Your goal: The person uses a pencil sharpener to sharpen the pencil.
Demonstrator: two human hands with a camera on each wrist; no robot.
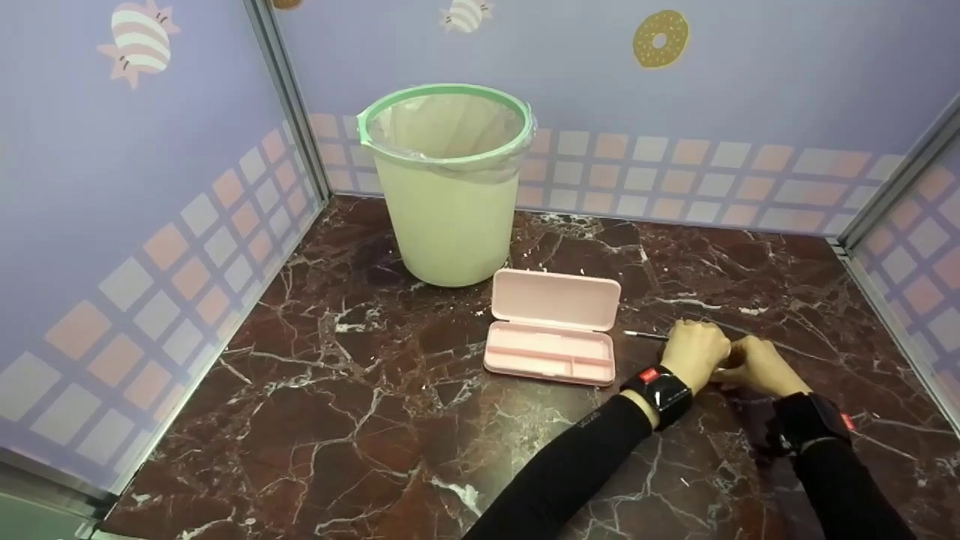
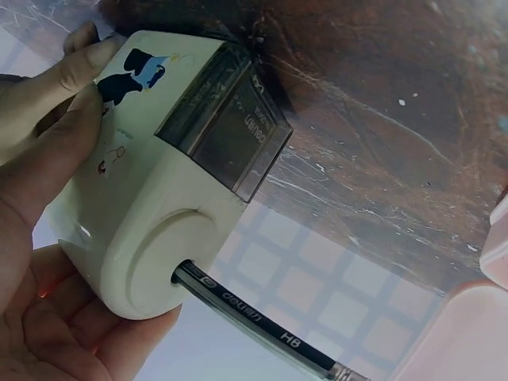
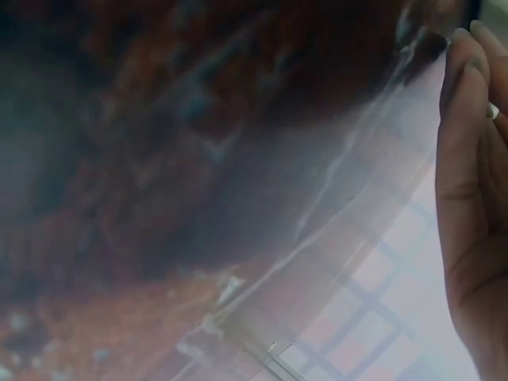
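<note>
My left hand (image 1: 696, 351) grips a white pencil sharpener (image 2: 151, 167) with penguin stickers and a clear dark shavings drawer. A black HB pencil (image 2: 246, 313) sticks out of the round hole in its front. In the head view the pencil (image 1: 645, 334) points left, while the hands hide most of the sharpener. At the sharpener's rear end is my right hand (image 1: 763, 366), fingers curled and tips pinched together. The right wrist view shows this hand (image 3: 476, 182) at the right edge; what lies between its fingertips is mostly hidden.
An open pink pencil case (image 1: 551, 328) with bare compartments lies left of the hands. Behind it stands a pale bin (image 1: 450, 217) with a green rim and a plastic liner. Patterned walls (image 1: 600, 90) border the dark marbled tabletop (image 1: 337, 420).
</note>
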